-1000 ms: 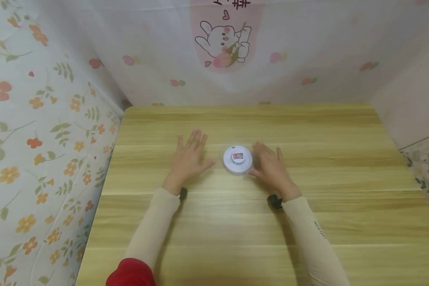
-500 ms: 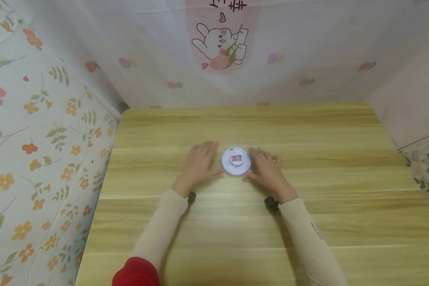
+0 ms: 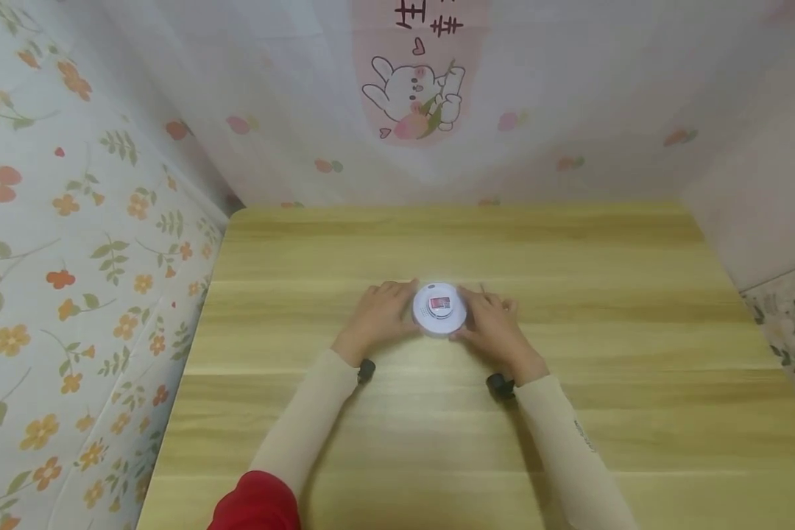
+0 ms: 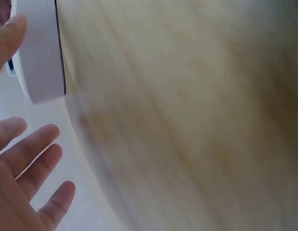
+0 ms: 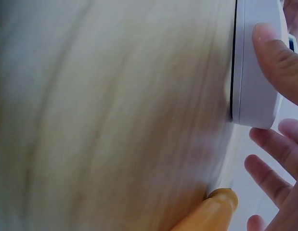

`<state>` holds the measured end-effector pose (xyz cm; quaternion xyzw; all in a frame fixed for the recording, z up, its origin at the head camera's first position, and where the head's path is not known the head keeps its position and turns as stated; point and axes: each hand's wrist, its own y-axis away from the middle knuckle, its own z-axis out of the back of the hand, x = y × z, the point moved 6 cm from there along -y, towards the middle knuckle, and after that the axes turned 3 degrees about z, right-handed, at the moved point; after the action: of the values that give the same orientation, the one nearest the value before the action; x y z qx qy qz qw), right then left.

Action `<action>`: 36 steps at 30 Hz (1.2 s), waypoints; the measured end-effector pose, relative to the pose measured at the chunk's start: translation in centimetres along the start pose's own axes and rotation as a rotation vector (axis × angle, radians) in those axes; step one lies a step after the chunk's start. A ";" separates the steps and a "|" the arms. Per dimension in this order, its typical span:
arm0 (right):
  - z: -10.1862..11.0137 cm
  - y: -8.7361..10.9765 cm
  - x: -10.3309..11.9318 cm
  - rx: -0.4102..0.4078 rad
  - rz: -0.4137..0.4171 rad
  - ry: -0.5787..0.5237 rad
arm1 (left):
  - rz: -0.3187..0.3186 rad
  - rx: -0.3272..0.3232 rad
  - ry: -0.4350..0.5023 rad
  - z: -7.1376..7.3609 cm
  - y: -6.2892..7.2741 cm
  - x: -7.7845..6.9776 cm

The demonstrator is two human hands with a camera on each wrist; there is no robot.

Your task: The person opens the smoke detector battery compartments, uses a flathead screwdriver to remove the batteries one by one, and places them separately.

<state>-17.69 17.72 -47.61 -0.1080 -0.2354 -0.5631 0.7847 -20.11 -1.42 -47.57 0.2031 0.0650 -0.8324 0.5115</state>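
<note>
A round white smoke detector [image 3: 439, 311] with a red-and-white label on its raised centre lies flat on the wooden table, between the two hands. My left hand [image 3: 383, 318] holds its left side, with the thumb [image 4: 13, 36] against the side wall and the other fingers spread near the far edge. On the right side, my right hand [image 3: 497, 327] grips it in the same way; in the right wrist view the thumb [image 5: 271, 53] presses the wall and a fingertip is at the rim.
An orange object with a rounded end [image 5: 216, 207] shows low in the right wrist view, near the right fingers. The wooden table [image 3: 430, 442] ends at a printed curtain [image 3: 305, 88] behind, and a flowered curtain [image 3: 93, 294] hangs at the left.
My left hand has moved right and its spread fingers have closed in on the detector's side. The right hand's fingers have drawn closer round the other side.
</note>
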 end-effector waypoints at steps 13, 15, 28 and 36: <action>0.1 0.1 0.1 -0.042 0.016 0.016 | 0.000 0.021 -0.024 -0.5 -0.4 -1.1; 0.1 0.2 0.1 -0.048 0.017 0.009 | 0.010 0.031 -0.004 -0.5 -0.4 -1.1; 0.2 1.0 -0.1 -0.097 0.004 -0.131 | 0.049 0.058 0.237 -0.2 0.5 -0.8; 0.9 0.6 0.4 -0.119 -0.003 -0.212 | 0.080 0.068 0.554 0.5 0.8 0.3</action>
<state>-17.27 17.98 -46.54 -0.2128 -0.2832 -0.5628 0.7469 -19.65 -2.19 -47.11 0.4422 0.1662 -0.7261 0.4996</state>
